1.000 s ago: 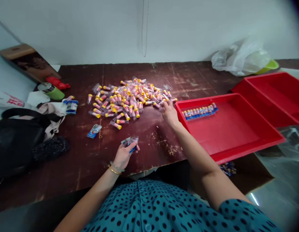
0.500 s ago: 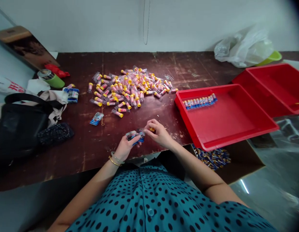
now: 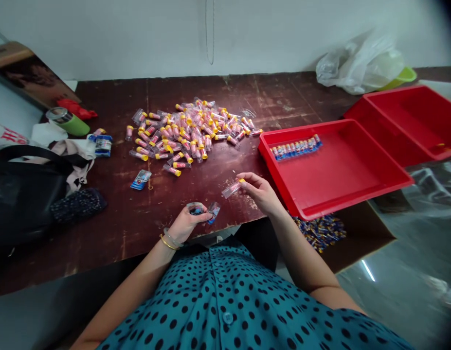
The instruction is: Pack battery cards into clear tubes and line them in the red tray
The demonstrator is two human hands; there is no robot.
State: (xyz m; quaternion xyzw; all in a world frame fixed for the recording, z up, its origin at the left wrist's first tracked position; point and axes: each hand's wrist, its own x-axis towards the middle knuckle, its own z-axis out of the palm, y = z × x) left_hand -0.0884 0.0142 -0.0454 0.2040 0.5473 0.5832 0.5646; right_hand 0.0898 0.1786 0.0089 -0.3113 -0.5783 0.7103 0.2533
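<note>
Your right hand [image 3: 260, 190] pinches one yellow-capped tube [image 3: 232, 188] above the table [image 3: 145, 214]; your left hand [image 3: 187, 222] is closed on small blue packets [image 3: 201, 211]; only one short row [image 3: 294, 147] lies in the near red tray [image 3: 342, 192], so judging by the big pile [image 3: 190, 133], most remains; the far red tray [image 3: 411, 121] looks nearly bare.

A dark brown table [image 3: 196, 92] is seen, with pink, yellow-capped tubes [image 3: 189, 131], two red trays [image 3: 356, 194], a green cup [image 3: 70, 124], a black bag [image 3: 24, 194] and a teal, black-dotted garment [image 3: 228, 301].
</note>
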